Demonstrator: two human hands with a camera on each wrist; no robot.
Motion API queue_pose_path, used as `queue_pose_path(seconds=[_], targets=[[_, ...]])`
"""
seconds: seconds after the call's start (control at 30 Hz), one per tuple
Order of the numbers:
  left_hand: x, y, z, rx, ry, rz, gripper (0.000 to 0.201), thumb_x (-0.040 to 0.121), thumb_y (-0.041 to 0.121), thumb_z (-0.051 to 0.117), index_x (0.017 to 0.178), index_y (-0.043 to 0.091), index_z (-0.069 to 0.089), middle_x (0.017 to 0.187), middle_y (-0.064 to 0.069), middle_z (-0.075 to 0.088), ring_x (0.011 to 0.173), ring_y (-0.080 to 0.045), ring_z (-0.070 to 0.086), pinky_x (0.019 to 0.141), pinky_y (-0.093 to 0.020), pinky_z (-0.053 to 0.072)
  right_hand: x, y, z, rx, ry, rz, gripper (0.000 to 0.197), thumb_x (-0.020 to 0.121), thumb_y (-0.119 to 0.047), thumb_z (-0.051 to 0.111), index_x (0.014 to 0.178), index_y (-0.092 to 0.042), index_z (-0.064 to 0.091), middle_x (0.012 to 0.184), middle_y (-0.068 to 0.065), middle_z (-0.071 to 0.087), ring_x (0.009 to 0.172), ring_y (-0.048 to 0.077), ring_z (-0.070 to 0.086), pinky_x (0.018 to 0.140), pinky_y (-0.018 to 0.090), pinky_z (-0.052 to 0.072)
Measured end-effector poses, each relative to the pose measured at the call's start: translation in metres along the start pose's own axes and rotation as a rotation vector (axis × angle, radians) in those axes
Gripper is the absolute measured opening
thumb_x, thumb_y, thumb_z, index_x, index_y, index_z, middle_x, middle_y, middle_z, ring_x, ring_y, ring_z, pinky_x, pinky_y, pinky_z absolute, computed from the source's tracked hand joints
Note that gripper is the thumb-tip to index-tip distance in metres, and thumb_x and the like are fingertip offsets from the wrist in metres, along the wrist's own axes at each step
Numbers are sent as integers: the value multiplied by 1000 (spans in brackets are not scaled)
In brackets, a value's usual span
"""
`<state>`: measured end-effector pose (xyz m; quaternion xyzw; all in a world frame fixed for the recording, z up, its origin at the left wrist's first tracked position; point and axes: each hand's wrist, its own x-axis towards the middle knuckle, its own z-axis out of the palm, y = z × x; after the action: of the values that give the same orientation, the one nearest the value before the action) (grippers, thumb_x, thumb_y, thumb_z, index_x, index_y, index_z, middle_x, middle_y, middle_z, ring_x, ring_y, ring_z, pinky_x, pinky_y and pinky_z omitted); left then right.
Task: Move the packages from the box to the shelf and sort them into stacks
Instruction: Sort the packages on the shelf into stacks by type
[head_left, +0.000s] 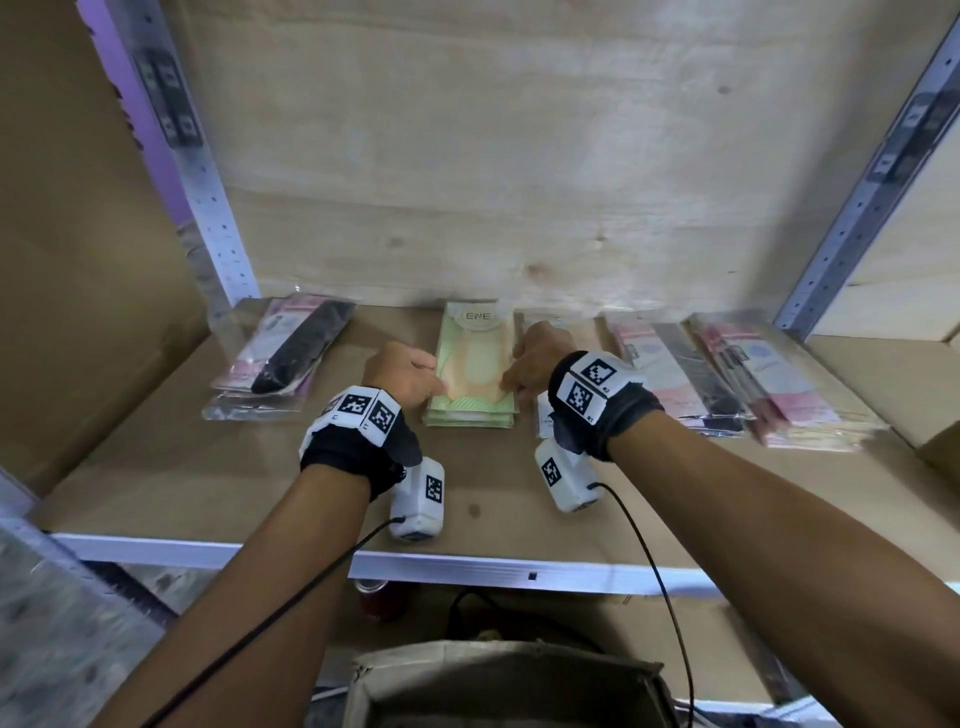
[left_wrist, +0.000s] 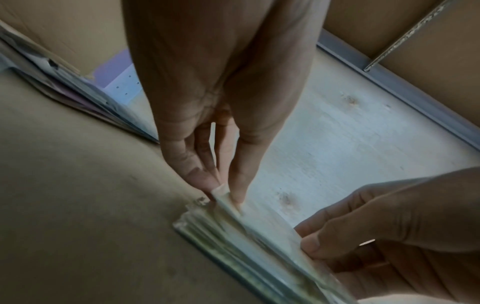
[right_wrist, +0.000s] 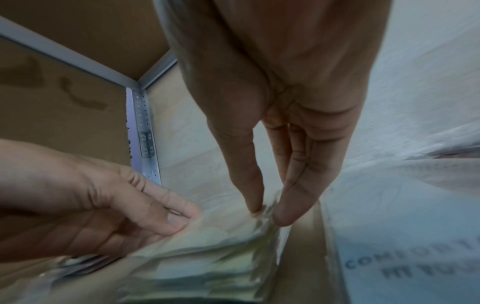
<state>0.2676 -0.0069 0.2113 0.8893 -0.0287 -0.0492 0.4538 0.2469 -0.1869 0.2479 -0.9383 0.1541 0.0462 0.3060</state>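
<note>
Both hands hold the top green package on the green stack in the middle of the frame: the left hand pinches its left edge and the right hand pinches its right edge. That stack sits on the brown shelf. Pink and black packages lie at the left, more pink stacks at the right, and the cardboard box is at the bottom.

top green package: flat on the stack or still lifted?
Lying on the green stack, near edge slightly raised; left hand and right hand each pinch the top package.
</note>
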Motion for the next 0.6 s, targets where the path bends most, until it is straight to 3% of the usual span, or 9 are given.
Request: queue_pose_path(seconds=[0.07, 0.13, 0.23, 0.37, 0.47, 0.6], targets=[[0, -1, 0, -1, 10, -13, 30, 70, 6, 85, 99, 4, 76, 101, -14, 74, 99, -30, 68, 99, -41, 52, 0, -1, 2, -31, -20, 1, 60, 72, -17, 86, 122, -1, 59, 119, 12, 62, 108, 24, 63, 85, 33, 57], [-1, -2, 0, -14, 15, -22, 33, 68, 5, 86, 99, 1, 76, 102, -18, 74, 101, -34, 69, 96, -42, 54, 0, -1, 5, -63, -36, 1, 51, 71, -17, 86, 112, -2, 60, 106, 11, 60, 98, 20, 62, 75, 32, 55], [-1, -3, -1, -19, 7, -39, 31, 68, 4, 87, 97, 1, 76, 101, -18, 75, 99, -35, 70, 94, -43, 55, 1, -1, 9, -24, -84, 15, 43, 72, -10, 84, 107, 0, 62, 110, 16, 69, 99, 28, 69, 89, 42, 58], [0, -5, -1, -25, -18, -53, 31, 69, 5, 86, 99, 2, 77, 101, -15, 75, 99, -31, 70, 95, -42, 54, -1, -3, 9, -43, -92, -2, 43, 74, -11, 83, 107, -11, 55, 120, 22, 66, 106, 32, 68, 92, 48, 56], [-4, -4, -4, -18, -21, -42, 26, 75, 11, 83, 96, -1, 74, 105, -21, 73, 93, -29, 68, 96, -45, 53, -1, -1, 8, -78, -81, -10, 38, 77, -16, 82, 104, -3, 59, 116, 18, 66, 102, 31, 69, 91, 46, 57], [-8, -4, -26, 23, 137, -10, 27, 83, 27, 74, 106, 13, 73, 109, -6, 71, 110, -27, 66, 93, -28, 49, -2, -6, 1, -90, 54, -90, 42, 83, -19, 74, 120, -3, 61, 122, 11, 61, 107, 27, 62, 86, 31, 53]])
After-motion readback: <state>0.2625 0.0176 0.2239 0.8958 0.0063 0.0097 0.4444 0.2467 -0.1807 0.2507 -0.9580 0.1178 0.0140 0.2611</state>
